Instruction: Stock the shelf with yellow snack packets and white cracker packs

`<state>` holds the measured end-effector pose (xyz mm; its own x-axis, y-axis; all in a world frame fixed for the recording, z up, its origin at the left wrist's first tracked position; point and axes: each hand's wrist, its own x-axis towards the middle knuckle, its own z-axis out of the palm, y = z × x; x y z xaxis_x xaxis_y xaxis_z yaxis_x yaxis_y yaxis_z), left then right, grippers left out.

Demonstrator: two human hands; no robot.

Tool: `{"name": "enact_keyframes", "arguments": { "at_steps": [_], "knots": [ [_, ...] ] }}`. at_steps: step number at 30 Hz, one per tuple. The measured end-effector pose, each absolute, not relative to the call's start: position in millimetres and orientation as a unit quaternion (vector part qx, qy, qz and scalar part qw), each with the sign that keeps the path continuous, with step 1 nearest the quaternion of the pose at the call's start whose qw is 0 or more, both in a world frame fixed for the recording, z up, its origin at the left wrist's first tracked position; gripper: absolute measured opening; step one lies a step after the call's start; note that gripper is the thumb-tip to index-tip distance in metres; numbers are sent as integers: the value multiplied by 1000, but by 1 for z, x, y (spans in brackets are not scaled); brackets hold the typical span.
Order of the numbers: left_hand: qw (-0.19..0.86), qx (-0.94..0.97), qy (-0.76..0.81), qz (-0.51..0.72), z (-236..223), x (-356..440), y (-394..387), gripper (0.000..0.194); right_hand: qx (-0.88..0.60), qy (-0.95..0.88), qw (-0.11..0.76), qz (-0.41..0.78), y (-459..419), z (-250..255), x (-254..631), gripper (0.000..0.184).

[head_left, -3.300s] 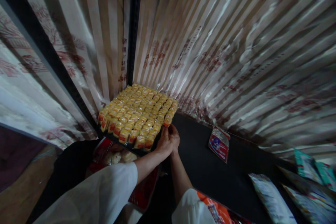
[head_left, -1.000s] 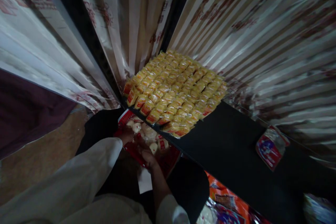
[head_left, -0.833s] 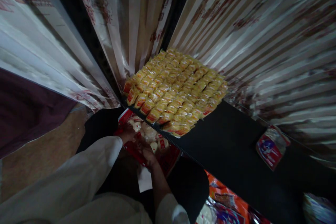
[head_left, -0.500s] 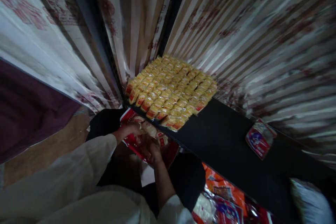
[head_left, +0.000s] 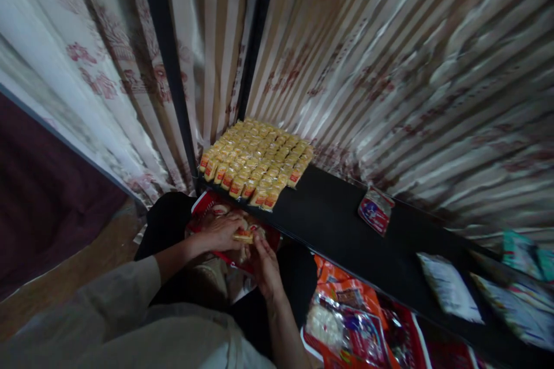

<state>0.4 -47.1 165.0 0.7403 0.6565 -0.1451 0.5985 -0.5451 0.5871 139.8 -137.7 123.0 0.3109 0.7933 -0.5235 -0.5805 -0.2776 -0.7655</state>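
Observation:
My left hand [head_left: 219,232] is closed on a small yellow snack packet [head_left: 243,236] over an open red bag [head_left: 203,203] of such packets below the shelf. My right hand [head_left: 265,265] touches the same packet from the right, fingers curled. On the black shelf [head_left: 337,225] just above, a dense block of yellow-and-red packets [head_left: 255,161] stands in rows at the left corner.
A small red-and-blue packet [head_left: 375,211] lies alone on the shelf; white and teal bags [head_left: 448,285] lie at the right end. Orange and red snack bags [head_left: 346,323] sit below the shelf. Striped wrapped panels form the walls behind; a black post [head_left: 167,63] stands at left.
Both hands left the stacked block on the shelf, went down into the red bag, and now have lifted a yellow packet out of it. The view has swung right.

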Motion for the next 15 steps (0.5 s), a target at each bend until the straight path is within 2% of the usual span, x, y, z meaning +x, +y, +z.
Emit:
{"name": "enact_keyframes", "arguments": {
  "at_steps": [3, 7, 10, 15],
  "knots": [
    [288, 886, 342, 121, 174, 9, -63, 28, -527, -57, 622, 576, -144, 143, 147, 39],
    [349, 824, 383, 229, 172, 17, -67, 34, -512, -57, 655, 553, -148, 163, 158, 40],
    [425, 755, 431, 251, 165, 22, -62, 33, -519, -69, 662, 536, -147, 170, 166, 43],
    [603, 630, 422, 249, 155, 43, -63, 24, -510, -94, 679, 520, -139, 176, 176, 59]
  ]
}}
